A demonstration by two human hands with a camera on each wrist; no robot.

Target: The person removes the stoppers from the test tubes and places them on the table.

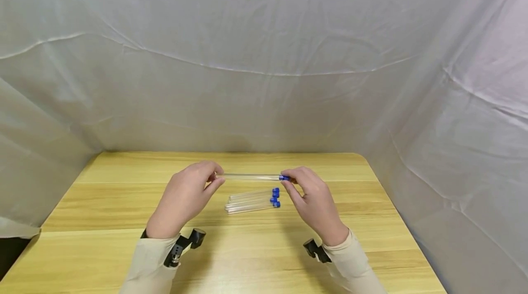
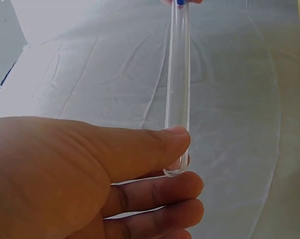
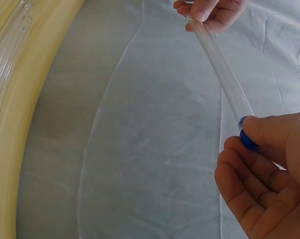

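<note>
The left hand (image 1: 185, 198) pinched the rounded closed end of a clear test tube (image 1: 249, 177) between thumb and fingers (image 2: 159, 191), holding it level above the wooden surface (image 1: 103, 211). Spare capped tubes (image 1: 252, 202) lay just below. The right hand (image 1: 313, 200) gripped the tube's blue cap (image 1: 284, 178) in curled fingers. The tube looked light, stiff, smooth and likely breakable, and seemed best held at both ends, not mid-span.

Left hand (image 1: 185, 198) pinching, right hand (image 1: 313, 200) pinching, hands raised apart
</note>
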